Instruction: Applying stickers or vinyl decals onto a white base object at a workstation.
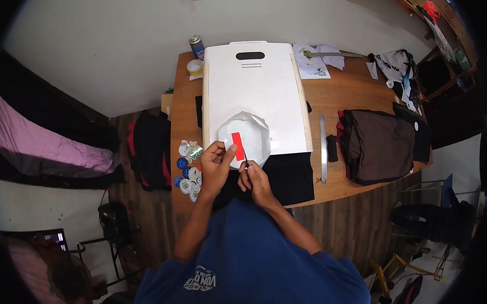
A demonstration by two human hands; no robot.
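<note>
Well left of the white board [252, 87], which lies on the brown wooden bench [346, 97], I see pink cloth [54, 138]; closer to the board come a black-and-red garment [151, 153] and wood flooring [153, 218]. Just off the board's left edge sit small round pieces [188, 177] and a spray can [196, 48]. Over the board's near end, the left hand's [215, 167] grip pinches a red strip [237, 146] above a white faceted tray [263, 142]. The strip's long axis runs nearly lengthwise with the board, its far end pointing toward the board's slot [250, 56] and leaning slightly left. The right hand's [257, 182] grip is closed around a slim dark tool [246, 158] beside it; whether they touch, I can't tell. Below the board, a blue shirt [271, 256] bears pale printed lettering. Right of the board lie papers [313, 71], a metal ruler [323, 150] and a brown garment [377, 147].
</note>
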